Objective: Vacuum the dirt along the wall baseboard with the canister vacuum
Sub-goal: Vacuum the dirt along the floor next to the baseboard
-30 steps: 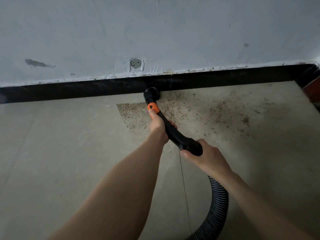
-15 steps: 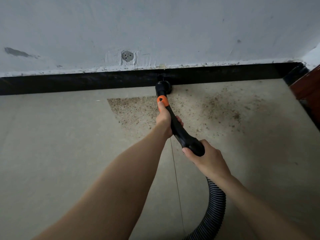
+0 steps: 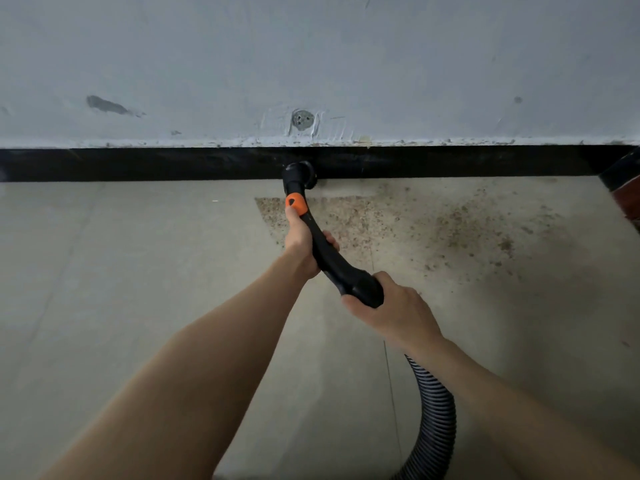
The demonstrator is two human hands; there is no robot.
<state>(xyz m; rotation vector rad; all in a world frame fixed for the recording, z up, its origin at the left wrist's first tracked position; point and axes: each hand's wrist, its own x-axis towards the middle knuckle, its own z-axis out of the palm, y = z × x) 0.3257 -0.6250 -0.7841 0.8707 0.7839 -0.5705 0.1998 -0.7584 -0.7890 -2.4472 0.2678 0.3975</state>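
A black curved vacuum handle (image 3: pixel 334 263) with an orange button (image 3: pixel 295 204) ends in a round black nozzle (image 3: pixel 300 174) pressed against the black baseboard (image 3: pixel 138 164). My left hand (image 3: pixel 303 244) grips the handle just behind the orange button. My right hand (image 3: pixel 391 308) holds its thick rear end, where the ribbed hose (image 3: pixel 436 417) runs off toward the bottom edge. Brown dirt (image 3: pixel 433 223) is spread over the floor to the right of the nozzle, with a sharp straight left edge. The canister is out of view.
A grey wall (image 3: pixel 346 64) with a patched hole (image 3: pixel 302 120) rises above the baseboard. A dark and reddish object (image 3: pixel 623 188) stands at the right edge by the baseboard. Beige floor (image 3: pixel 121 271) stretches to the left.
The nozzle has slid along the baseboard, first right and then back left toward the dirt patch's left part. Both hands keep the same grip.
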